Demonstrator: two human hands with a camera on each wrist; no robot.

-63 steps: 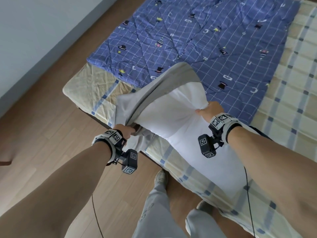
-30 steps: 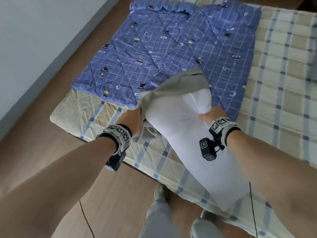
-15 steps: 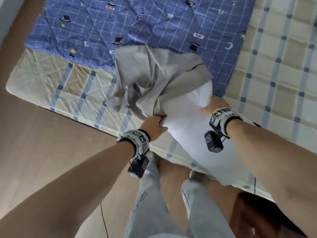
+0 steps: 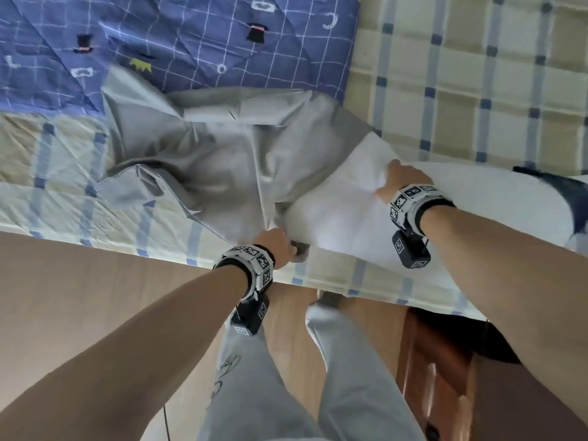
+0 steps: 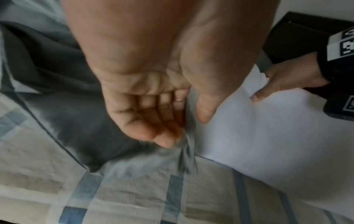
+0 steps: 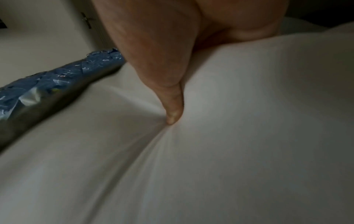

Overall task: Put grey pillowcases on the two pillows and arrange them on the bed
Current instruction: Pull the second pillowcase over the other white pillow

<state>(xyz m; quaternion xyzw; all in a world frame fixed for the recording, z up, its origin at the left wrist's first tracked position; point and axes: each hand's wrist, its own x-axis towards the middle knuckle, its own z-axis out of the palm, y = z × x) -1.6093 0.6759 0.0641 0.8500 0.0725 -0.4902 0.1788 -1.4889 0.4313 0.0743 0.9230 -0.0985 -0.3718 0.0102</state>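
Observation:
A crumpled grey pillowcase (image 4: 206,154) lies on the bed, its open end over one end of a white pillow (image 4: 343,214). The rest of the pillow stretches bare to the right along the bed's near edge. My left hand (image 4: 280,246) pinches a bunched edge of the pillowcase (image 5: 72,121) between thumb and fingers (image 5: 166,141), right beside the pillow (image 5: 268,136). My right hand (image 4: 401,181) grips the pillow's far edge, and its thumb (image 6: 172,115) digs into the white fabric (image 6: 210,151). I see no second pillow.
A blue patterned quilt (image 4: 191,36) covers the bed's far left, over a plaid sheet (image 4: 477,90). My legs in grey trousers (image 4: 254,393) stand on the wooden floor (image 4: 95,297) at the bed's edge. Brown wooden furniture (image 4: 439,361) is at my right.
The pillow has come down from a raised slant to lie flat along the bed's near edge. My left hand moved to the pillowcase's near edge. The pillowcase has slumped into a heap.

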